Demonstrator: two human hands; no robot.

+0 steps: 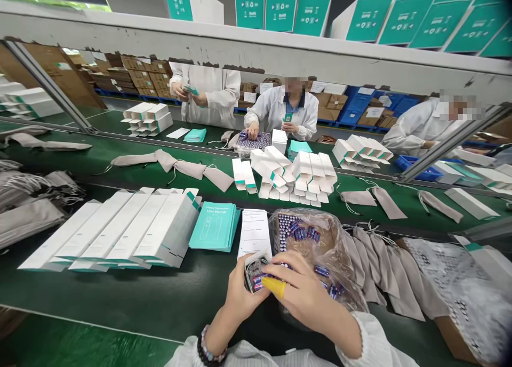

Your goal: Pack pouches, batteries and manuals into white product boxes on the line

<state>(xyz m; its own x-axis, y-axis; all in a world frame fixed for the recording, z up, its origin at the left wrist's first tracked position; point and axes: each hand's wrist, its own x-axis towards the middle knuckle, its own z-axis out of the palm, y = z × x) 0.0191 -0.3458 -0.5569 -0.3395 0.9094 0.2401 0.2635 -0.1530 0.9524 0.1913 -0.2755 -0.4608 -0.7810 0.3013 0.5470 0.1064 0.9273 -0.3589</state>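
Observation:
My left hand (239, 293) is wrapped around a small white box (247, 288), its open end facing up toward me. Inside the opening a grey pouch with white cord (256, 268) shows. Purple-blue batteries (257, 282) lie at the mouth of the box, under the fingertips of my right hand (306, 289), which are pinched together there. One of its fingers wears a yellow finger cot (274, 287). Just beyond my right hand, a plastic-lined tray (326, 231) holds many batteries, some upright in rows and some loose. Printed white sheets (255, 231) lie directly behind the box.
Closed white boxes (120, 228) and teal user manuals (214, 225) stand on the left. Grey pouches (380, 265) and a carton of plastic-bagged items (460, 287) are on the right. Open boxes (294, 172) sit across the bench, below a shelf (240, 44); several co-workers are opposite.

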